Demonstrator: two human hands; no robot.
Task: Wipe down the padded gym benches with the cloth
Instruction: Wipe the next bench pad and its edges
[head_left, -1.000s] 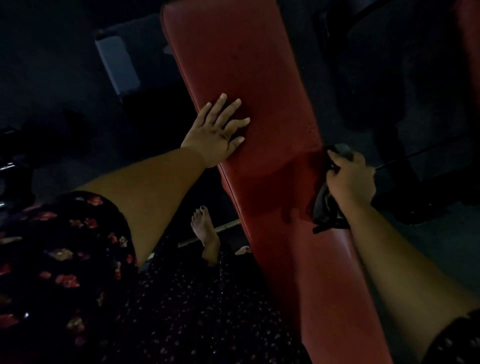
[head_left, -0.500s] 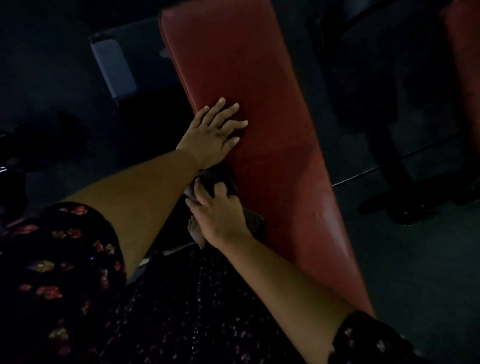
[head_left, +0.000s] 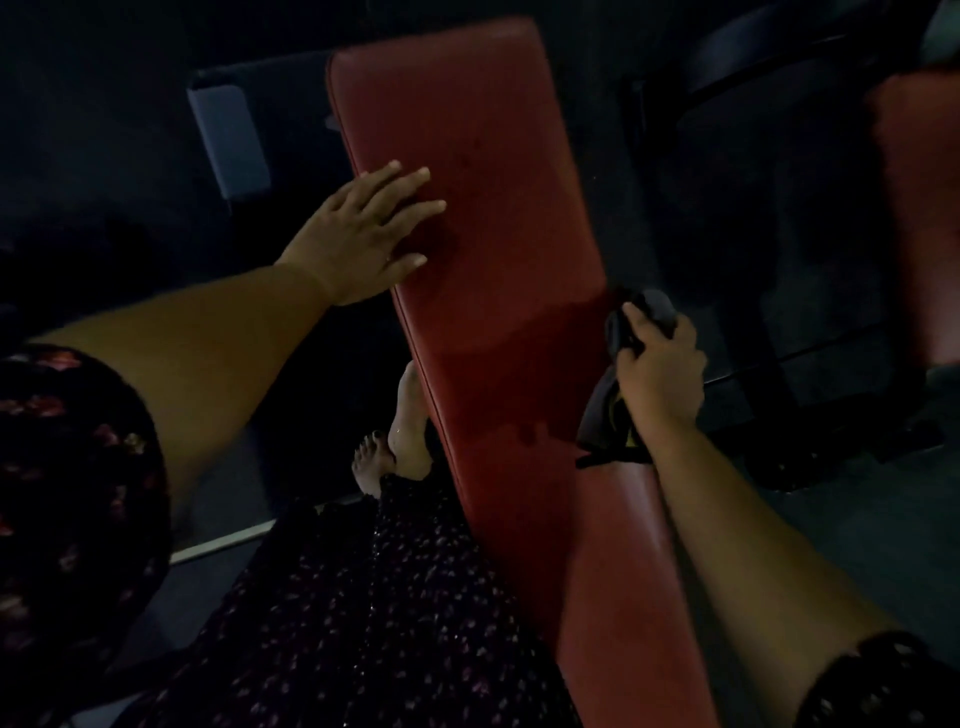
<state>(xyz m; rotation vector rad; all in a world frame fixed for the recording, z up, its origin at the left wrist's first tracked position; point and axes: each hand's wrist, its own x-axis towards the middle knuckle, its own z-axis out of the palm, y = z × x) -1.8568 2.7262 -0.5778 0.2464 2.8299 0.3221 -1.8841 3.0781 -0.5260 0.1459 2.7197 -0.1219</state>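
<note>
Gripping the dark cloth (head_left: 597, 421) in curled fingers, the right hand (head_left: 660, 374) is now at the right edge of the red bench (head_left: 493, 208). Half a second ago it was at the left edge, just under the left hand (head_left: 358, 244). That left hand has barely shifted and lies flat on the left edge, fingers straight and spread. A darker band (head_left: 498, 395) crosses the padding between the two hands. Much of the cloth is bunched inside the fist, and the part hanging over the edge is hard to make out apart from a fleck of yellow. A bare foot (head_left: 405, 431) beside the left edge is partly hidden by the bench and the floral dress (head_left: 389, 597). A second red bench (head_left: 919, 208) is cut off at the right.
</note>
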